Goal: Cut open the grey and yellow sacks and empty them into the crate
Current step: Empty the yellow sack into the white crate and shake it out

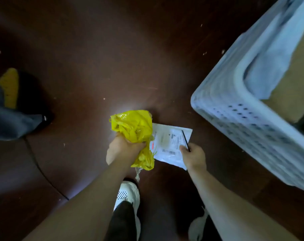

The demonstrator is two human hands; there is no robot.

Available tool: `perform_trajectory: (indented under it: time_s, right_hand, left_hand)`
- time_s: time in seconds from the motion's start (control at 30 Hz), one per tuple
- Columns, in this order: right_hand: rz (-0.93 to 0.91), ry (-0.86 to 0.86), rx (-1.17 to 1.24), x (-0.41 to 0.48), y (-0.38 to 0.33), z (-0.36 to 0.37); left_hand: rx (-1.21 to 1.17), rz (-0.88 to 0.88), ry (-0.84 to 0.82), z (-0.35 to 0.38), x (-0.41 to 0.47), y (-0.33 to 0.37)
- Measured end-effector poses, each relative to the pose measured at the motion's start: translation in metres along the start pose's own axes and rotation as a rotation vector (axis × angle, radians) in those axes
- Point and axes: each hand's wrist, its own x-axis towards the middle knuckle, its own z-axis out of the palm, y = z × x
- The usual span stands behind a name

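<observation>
**Yellow sack in left grip, thin tool in right grip, crate at far right**

Far left of the yellow sack (133, 126), at the picture edge, lies a dark grey bundle (8, 122) w/ a yellow piece (9, 86) above it. What it is, I cannot tell. A thin black cable (43, 171) runs over the dark brown floor (113, 49) between this bundle and the sack.

The left grip (123, 148) is clenched around the yellow sack from below. The sack is crumpled into a ball above the fist, and a tail of it hangs down under the fist. Below the sack a white shoe (128, 193) stands on the floor.

Directly right of the yellow sack, and touching it, is a flat pale grey sack (168, 141) w/ a printed label and barcode on top. The yellow plastic covers its left edge.

The right grip (194, 156) is at the lower right corner of this grey sack. Its fingers are curled around a thin dark tool (185, 140), which points up and lies across the label. Whether the same grip also pinches the grey sack, I cannot tell.

Well apart, to the right of the yellow sack, is a white crate (217, 108) w/ perforated walls. Inside it are a brown carton (290, 87) and some pale, blurred material (273, 58).
</observation>
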Motion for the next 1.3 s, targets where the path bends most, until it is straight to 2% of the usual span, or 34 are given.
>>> perform_trajectory:
  time_s: [0.23, 0.37, 0.47, 0.57, 0.67, 0.83, 1.07, 1.3]
  right_hand:
    - [-0.175, 0.24, 0.052, -0.139, -0.052, -0.098]
    - [-0.208, 0.347, 0.116, -0.206, -0.094, -0.159]
    - [-0.207, 0.476, 0.253, -0.235, -0.124, -0.201]
    - [-0.106, 0.609, 0.413, -0.25, -0.15, -0.247]
    - [-0.085, 0.726, 0.548, -0.242, -0.162, -0.291]
    - [-0.046, 0.827, 0.6, -0.181, -0.175, -0.369]
    - [0.016, 0.698, 0.484, -0.054, -0.209, -0.435]
    - [0.08, 0.325, 0.543, 0.002, -0.22, -0.447]
  left_hand:
    - [-0.132, 0.042, 0.003, -0.098, -0.104, 0.05]
    - [-0.219, 0.099, -0.017, -0.16, -0.16, 0.092]
    - [-0.248, 0.188, -0.036, -0.196, -0.194, 0.133]
    - [-0.256, 0.257, -0.045, -0.218, -0.221, 0.18]
    - [-0.223, 0.339, -0.068, -0.222, -0.235, 0.222]
    - [-0.176, 0.447, -0.083, -0.202, -0.247, 0.296]
    - [-0.099, 0.524, -0.069, -0.155, -0.238, 0.396]
    - [-0.001, 0.506, -0.06, -0.123, -0.236, 0.449]
